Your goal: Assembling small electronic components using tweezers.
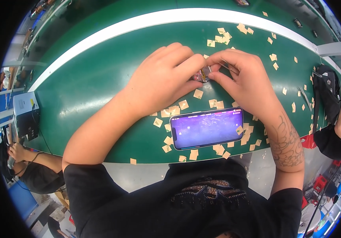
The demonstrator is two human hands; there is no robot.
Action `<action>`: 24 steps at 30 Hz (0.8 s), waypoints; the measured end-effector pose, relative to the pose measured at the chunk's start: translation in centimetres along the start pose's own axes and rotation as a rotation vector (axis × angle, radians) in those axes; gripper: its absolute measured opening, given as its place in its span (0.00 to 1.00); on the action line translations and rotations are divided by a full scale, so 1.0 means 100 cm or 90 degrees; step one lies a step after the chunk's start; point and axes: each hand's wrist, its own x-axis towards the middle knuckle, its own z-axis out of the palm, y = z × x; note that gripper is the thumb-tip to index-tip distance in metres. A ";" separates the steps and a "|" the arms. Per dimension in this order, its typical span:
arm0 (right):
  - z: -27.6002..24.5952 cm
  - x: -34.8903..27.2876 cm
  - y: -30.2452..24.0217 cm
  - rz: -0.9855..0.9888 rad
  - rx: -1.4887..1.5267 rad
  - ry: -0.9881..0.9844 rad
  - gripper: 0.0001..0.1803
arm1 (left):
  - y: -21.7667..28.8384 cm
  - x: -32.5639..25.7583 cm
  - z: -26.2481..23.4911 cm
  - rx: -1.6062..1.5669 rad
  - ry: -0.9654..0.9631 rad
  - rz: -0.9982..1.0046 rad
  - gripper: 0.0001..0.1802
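Note:
My left hand (166, 75) is closed, its thumb and fingertips pinching a small electronic part (199, 75) with a red, patterned face and a dark edge. Its far side is hidden by my fingers. Close against it, my right hand (238, 71) is closed on slim metal tweezers (228, 64), whose tip is by the part's right end. Between the fingertips, the exact contact is too small to make out. Just below both hands, a phone (207, 129) lies on its side with a lit purple screen. Small beige paper squares (198, 94) are scattered around it.
The green table (87, 99) has a white raised strip (170, 15) along its far side. A black box (25, 115) stands at the left end. At right lie another thin metal tool (305, 97) and a black bag (327, 85). Other people work at both sides.

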 end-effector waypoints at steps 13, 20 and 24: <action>0.009 -0.001 -0.009 0.038 -0.071 0.047 0.05 | 0.002 -0.001 0.001 -0.007 0.010 -0.013 0.24; 0.013 0.006 -0.003 0.032 -0.050 0.059 0.04 | 0.001 -0.003 0.000 -0.002 0.004 -0.026 0.24; 0.015 0.005 0.011 -0.010 0.055 0.150 0.07 | 0.004 -0.002 0.002 -0.010 0.009 -0.023 0.24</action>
